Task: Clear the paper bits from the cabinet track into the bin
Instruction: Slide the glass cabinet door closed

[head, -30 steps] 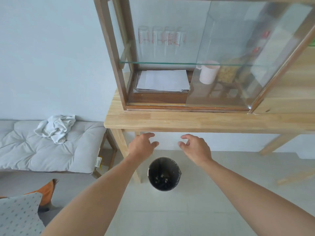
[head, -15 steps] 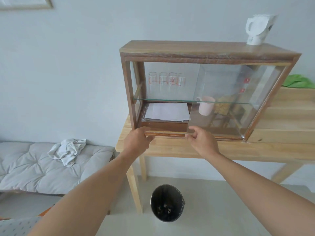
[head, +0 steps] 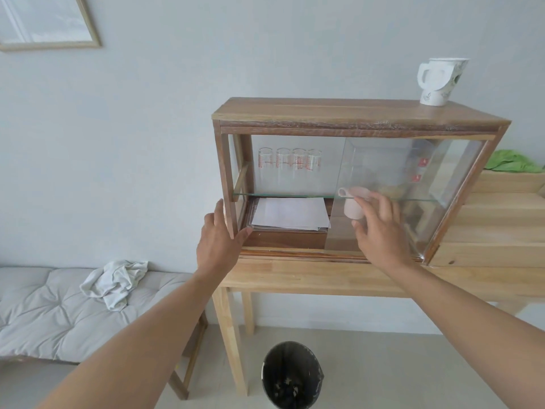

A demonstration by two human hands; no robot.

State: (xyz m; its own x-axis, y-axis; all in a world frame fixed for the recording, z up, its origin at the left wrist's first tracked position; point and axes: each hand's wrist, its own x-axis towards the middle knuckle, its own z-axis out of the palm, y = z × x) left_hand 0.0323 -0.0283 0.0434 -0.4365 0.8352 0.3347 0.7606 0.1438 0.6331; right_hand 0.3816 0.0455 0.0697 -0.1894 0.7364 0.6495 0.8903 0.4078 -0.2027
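The wooden table (head: pixel 324 277) runs just beneath my hands (head: pixel 219 246), and the cabinet (head: pixel 354 113) stands on it where I reach. A green cloth (head: pixel 513 163) lies on a raised wooden block (head: pixel 495 228) beyond my right hand (head: pixel 380 234). Out past my left arm, a crumpled white cloth (head: pixel 115 280) rests on the grey cushioned bench (head: pixel 44 314). On the floor (head: pixel 413 373) below, between my forearms, sits the black bin (head: pixel 292 376).

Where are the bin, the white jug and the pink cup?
bin (head: pixel 292 354): head view, top rim.
white jug (head: pixel 439 81): head view, middle of body.
pink cup (head: pixel 351 209): head view, side wall, behind glass.
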